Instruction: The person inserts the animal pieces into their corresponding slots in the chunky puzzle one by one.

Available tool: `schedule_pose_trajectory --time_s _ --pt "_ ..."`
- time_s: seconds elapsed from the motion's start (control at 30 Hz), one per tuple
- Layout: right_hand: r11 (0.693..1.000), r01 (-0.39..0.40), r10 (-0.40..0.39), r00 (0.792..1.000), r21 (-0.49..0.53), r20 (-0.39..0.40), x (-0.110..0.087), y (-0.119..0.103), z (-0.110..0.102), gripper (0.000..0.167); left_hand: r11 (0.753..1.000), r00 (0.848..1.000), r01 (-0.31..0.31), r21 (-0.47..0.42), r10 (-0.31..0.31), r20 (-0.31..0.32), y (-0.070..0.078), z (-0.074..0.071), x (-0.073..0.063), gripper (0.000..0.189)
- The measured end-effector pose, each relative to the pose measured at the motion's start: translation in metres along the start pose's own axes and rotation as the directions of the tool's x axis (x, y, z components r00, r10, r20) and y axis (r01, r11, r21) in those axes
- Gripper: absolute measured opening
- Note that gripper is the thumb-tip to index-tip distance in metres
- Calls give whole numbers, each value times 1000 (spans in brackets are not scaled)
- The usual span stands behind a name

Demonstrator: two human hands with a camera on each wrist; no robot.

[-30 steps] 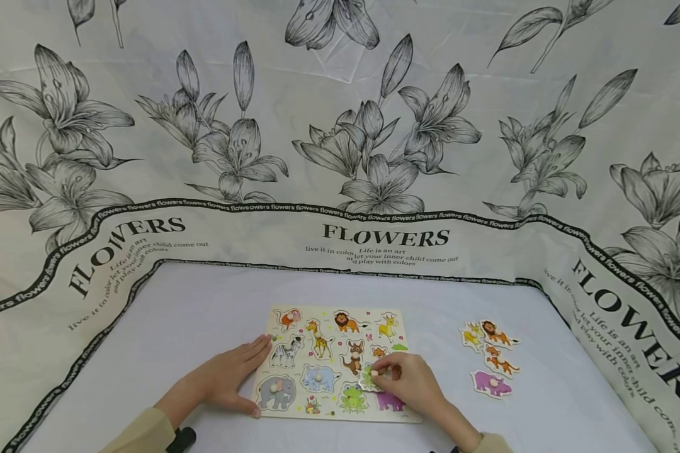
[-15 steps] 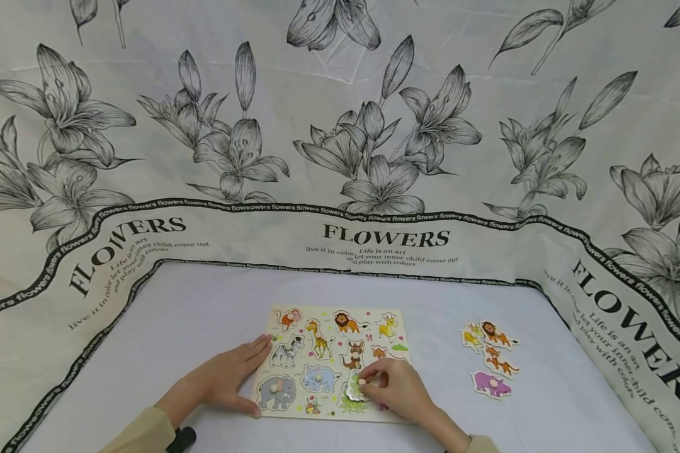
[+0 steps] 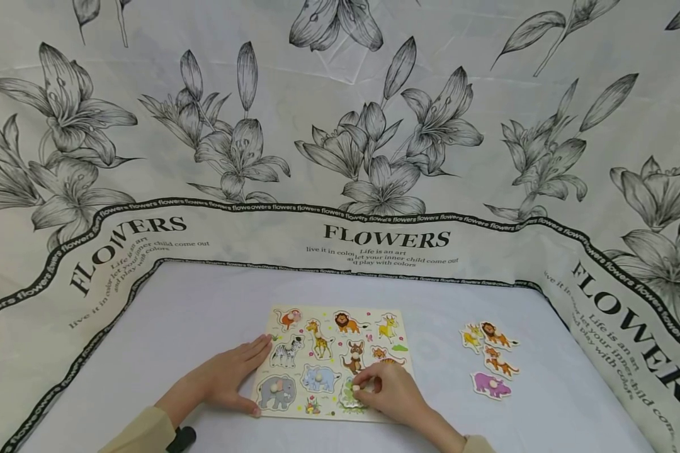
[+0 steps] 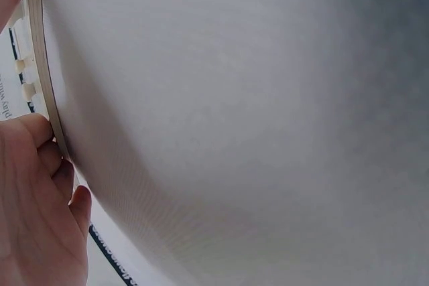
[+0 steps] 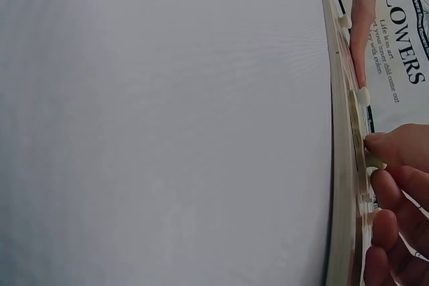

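Note:
A pale wooden knob puzzle board (image 3: 317, 313) with animal pictures lies on the white cloth. My left hand (image 3: 226, 375) rests along its left edge, fingers spread and thumb near the front corner. My right hand (image 3: 395, 391) pinches the small knob of a green frog puzzle piece (image 3: 347, 397), over the frog picture in the board's front row. Seen edge-on in the right wrist view, the frog piece (image 5: 357, 135) is tilted against the board. The purple hippo picture is hidden under my right hand. Elephant pieces (image 3: 276, 393) and a zebra piece (image 3: 286, 352) sit in the board.
Right of the board lie loose pieces: a purple hippo (image 3: 492, 385), a tiger (image 3: 501, 360), a lion (image 3: 498, 333) and a yellow goat-like animal (image 3: 472, 336). A flower-printed cloth wall (image 3: 260, 233) rises behind and at both sides.
My right hand has carried the frog piece left and slightly toward the front, from between pictures to over the frog picture. My left hand has stayed in place.

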State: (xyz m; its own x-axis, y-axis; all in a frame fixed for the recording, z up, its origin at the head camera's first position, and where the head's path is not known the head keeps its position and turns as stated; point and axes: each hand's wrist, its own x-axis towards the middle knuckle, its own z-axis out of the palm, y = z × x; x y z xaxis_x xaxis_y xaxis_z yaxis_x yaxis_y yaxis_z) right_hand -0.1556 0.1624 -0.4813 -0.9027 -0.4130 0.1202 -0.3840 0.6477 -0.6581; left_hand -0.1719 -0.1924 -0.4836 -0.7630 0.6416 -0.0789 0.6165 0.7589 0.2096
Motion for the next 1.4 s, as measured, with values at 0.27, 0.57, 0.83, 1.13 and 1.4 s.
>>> schedule_pose_trajectory --time_s 0.27,0.57,0.83,1.13,1.4 --pt "999 24 -24 1000 -27 -11 -1 -1 2 6 1000 1000 -1 -1 1 3 -1 1 0 114" --pt "999 39 -39 999 -27 -3 -2 -2 2 6 1000 1000 7 -7 -7 4 0 0 1 115" --pt "999 37 -37 999 -34 5 -3 -4 1 5 1000 1000 9 -4 -9 -2 -1 2 1 115" --pt "999 37 -37 999 -27 11 -3 -6 3 6 999 1000 26 -20 -25 17 -1 2 1 115" --pt "999 37 -37 999 -19 27 -4 -7 3 6 999 999 31 -23 -31 21 -2 2 1 116"
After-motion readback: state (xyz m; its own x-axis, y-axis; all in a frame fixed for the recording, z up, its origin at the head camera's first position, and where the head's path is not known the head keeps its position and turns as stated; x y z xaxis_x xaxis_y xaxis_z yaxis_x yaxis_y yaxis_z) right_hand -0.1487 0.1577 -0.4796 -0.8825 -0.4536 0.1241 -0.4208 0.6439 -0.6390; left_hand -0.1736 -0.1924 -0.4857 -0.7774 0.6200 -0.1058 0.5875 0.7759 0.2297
